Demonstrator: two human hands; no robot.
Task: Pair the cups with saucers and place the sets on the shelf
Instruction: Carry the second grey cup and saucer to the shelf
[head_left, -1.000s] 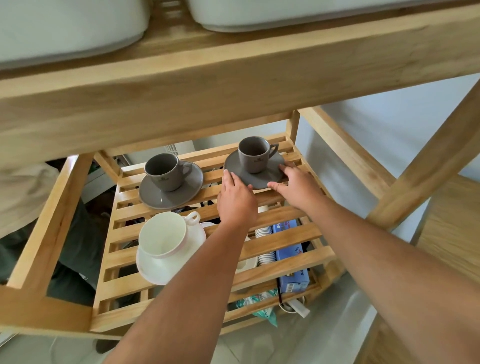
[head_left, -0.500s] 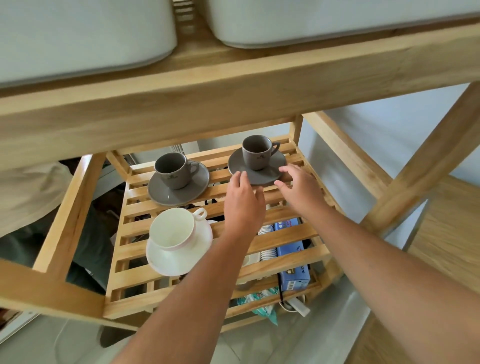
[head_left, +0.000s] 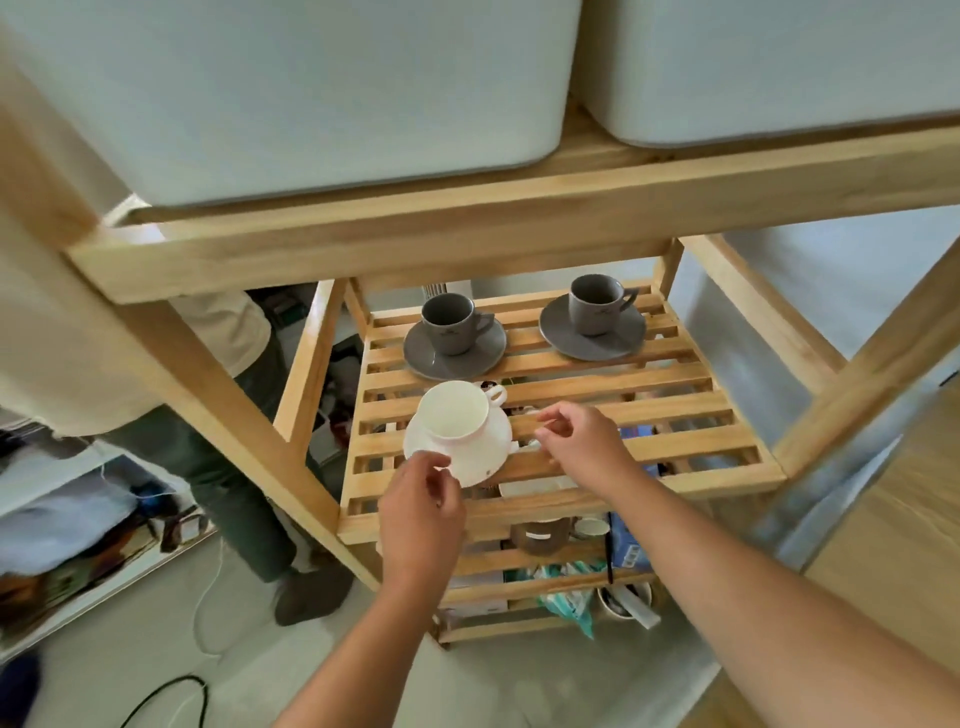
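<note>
Two pale bins (head_left: 291, 98) sit on the top tier of a wooden rack, above the slatted shelf (head_left: 675, 421) where both bare arms reach down and forward from the lower edge of view. The left hand (head_left: 421, 512) is at the near rim of the white saucer (head_left: 488, 452), thumb and forefinger curled at its edge in a light pinch grip; whether they clamp the rim cannot be told. The right hand (head_left: 584, 441) hovers just right of the saucer, wrist bent, fingers loosely curled and pinched together on nothing visible. The white cup (head_left: 454, 415) sits on that saucer, between the two grips and just beyond the left one. Beyond both hands, toward the back of the shelf, two grey cups (head_left: 451, 322) (head_left: 596, 304) rest on grey saucers (head_left: 452, 351) (head_left: 592, 332), well apart from either grip.
</note>
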